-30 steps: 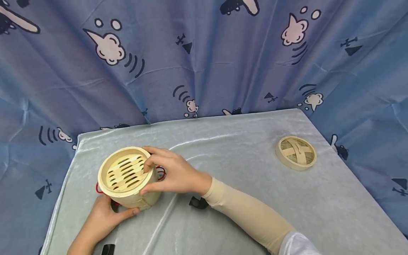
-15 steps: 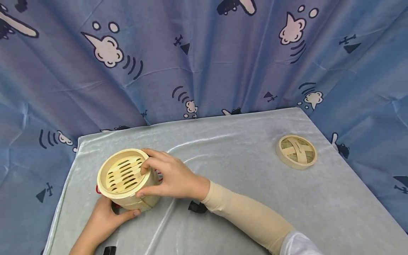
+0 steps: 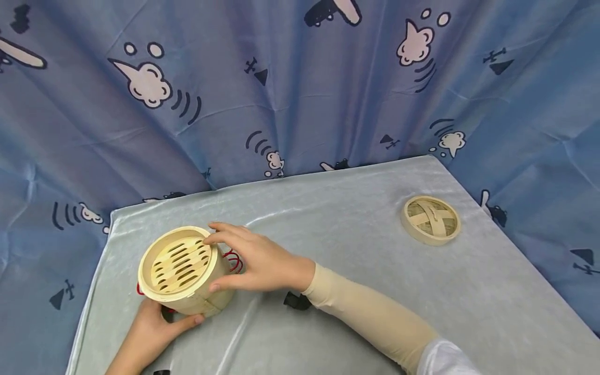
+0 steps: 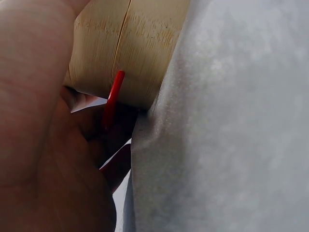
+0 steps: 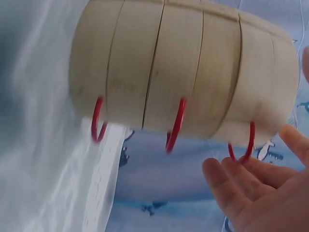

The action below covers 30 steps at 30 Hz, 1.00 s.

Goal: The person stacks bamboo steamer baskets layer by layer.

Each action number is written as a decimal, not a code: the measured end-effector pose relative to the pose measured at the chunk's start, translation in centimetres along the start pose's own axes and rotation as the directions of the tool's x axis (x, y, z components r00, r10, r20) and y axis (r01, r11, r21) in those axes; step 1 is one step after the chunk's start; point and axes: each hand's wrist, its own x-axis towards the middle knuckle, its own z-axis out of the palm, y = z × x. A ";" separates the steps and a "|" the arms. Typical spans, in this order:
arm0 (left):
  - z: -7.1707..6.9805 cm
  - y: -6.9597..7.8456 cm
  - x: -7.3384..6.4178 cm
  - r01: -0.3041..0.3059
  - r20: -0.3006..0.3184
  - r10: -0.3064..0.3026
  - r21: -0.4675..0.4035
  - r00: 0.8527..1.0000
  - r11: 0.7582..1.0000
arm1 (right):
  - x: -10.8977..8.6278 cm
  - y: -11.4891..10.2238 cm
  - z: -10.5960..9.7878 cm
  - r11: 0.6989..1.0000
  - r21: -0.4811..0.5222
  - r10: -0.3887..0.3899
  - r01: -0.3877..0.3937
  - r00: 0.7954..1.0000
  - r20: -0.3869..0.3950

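A stack of bamboo steamer baskets (image 3: 192, 299) stands at the left of the table, its slatted top tier uncovered. Red loop handles (image 5: 176, 125) stick out from its side, one per tier. Low on the near left side, my left hand (image 3: 152, 330) holds the stack, thumb along the front; in the left wrist view its fingers reach behind a red loop (image 4: 113, 99). My right hand (image 3: 264, 260) is at the right side of the top rim, fingers and thumb spread. The right wrist view has those fingers (image 5: 224, 181) extended beside the top tier's loop, holding nothing.
A round bamboo lid (image 3: 431, 221) with crossed bands lies at the table's far right. A small black object (image 3: 297, 300) sits below the right wrist, another (image 3: 161, 372) at the near edge. Patterned blue curtains (image 3: 300, 88) surround the grey cloth-covered table (image 3: 337, 224).
My right hand has loosened from the top rim, its fingers moving off the inside of the basket and spreading. The left hand keeps its hold. The head view has shifted slightly.
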 end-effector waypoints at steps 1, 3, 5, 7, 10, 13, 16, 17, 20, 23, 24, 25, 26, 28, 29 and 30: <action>0.1 0.1 0.0 -0.008 -0.002 0.008 -0.010 1.000 1.000 | -0.3 0.2 -0.4 1.000 0.002 0.013 -0.013 1.000 0.008; 0.3 0.2 0.2 -0.020 -0.006 0.020 -0.024 1.000 1.000 | -1.2 0.7 -1.3 0.999 -0.004 0.038 -0.038 0.999 0.000; 0.5 0.2 0.2 -0.031 -0.011 0.031 -0.027 0.999 0.999 | -2.2 1.4 -2.4 0.998 -0.017 0.052 -0.053 0.998 -0.020; 0.6 0.1 0.3 -0.025 -0.014 0.025 -0.027 1.000 0.999 | -3.3 2.1 -3.4 0.996 -0.040 0.076 -0.078 0.996 -0.050; 0.5 -0.1 0.1 -0.023 -0.008 0.023 -0.020 1.000 1.000 | -5.2 3.2 -4.9 0.990 -0.064 0.117 -0.122 0.989 -0.089; 0.3 -0.3 -0.1 -0.025 0.003 0.025 -0.031 1.000 0.999 | -7.2 4.4 -6.2 0.981 -0.085 0.165 -0.175 0.979 -0.119; 0.2 -0.5 -0.3 -0.025 0.014 0.025 -0.034 1.000 0.999 | -9.1 5.6 -7.4 0.969 -0.106 0.207 -0.223 0.968 -0.145; 0.1 -0.5 -0.4 -0.018 0.017 0.018 -0.035 1.000 0.999 | -9.7 6.0 -7.8 0.965 -0.111 0.220 -0.238 0.963 -0.154; 0.1 -0.5 -0.6 -0.007 0.023 0.008 -0.022 1.000 1.000 | -11.8 7.1 -9.1 0.948 -0.136 0.260 -0.287 0.947 -0.187; 0.2 -0.5 -0.7 -0.002 0.018 0.002 -0.005 1.000 1.000 | -14.0 8.1 -10.7 0.927 -0.169 0.293 -0.335 0.928 -0.229; 0.2 -0.5 -0.7 -0.003 0.013 0.003 0.001 1.000 1.000 | -14.8 8.4 -11.2 0.918 -0.181 0.306 -0.353 0.920 -0.245; 0.2 -0.5 -0.6 -0.003 0.009 0.003 0.005 1.000 1.000 | -15.6 8.7 -11.7 0.907 -0.191 0.321 -0.374 0.911 -0.260; 0.2 -0.5 -0.5 -0.005 0.012 0.005 0.005 1.000 1.000 | -16.5 8.9 -12.2 0.895 -0.203 0.339 -0.397 0.901 -0.270; 0.2 -0.5 -0.3 -0.003 0.014 0.003 0.012 1.000 1.000 | -18.0 9.4 -13.1 0.871 -0.228 0.365 -0.434 0.885 -0.290; 0.2 -0.5 -0.3 -0.008 0.014 0.008 0.010 1.000 1.000 | -18.8 9.5 -13.4 0.857 -0.237 0.384 -0.457 0.874 -0.298; 0.2 -0.5 -0.3 -0.005 0.016 0.005 0.008 1.000 1.000 | -19.5 9.7 -13.8 0.843 -0.245 0.401 -0.479 0.863 -0.306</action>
